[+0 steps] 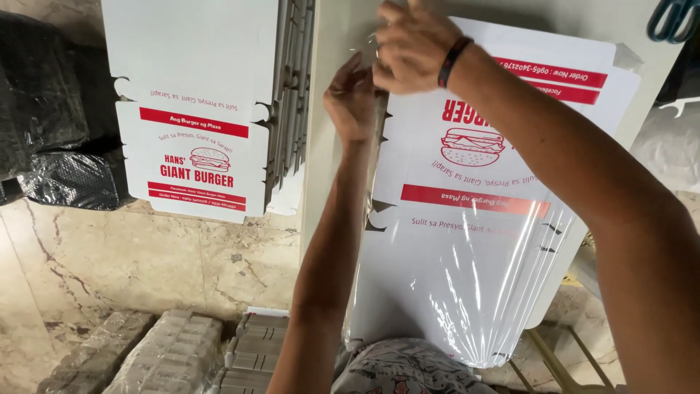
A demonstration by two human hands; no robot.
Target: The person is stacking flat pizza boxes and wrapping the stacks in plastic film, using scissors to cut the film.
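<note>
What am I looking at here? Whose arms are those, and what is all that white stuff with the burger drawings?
The picture comes from a camera worn on a person's head, looking down, so the two arms belong to that person. On a pale table lies a stack of flat white cardboard boxes, not yet folded, printed in red with a burger drawing and wrapped in clear plastic. The left hand and the right hand, which wears a dark wristband, pinch that clear plastic wrap at the stack's far edge. A second stack of flat boxes lies to the left. Down on the marble floor sit more wrapped bundles. Scissors peek in at the top right.
</note>
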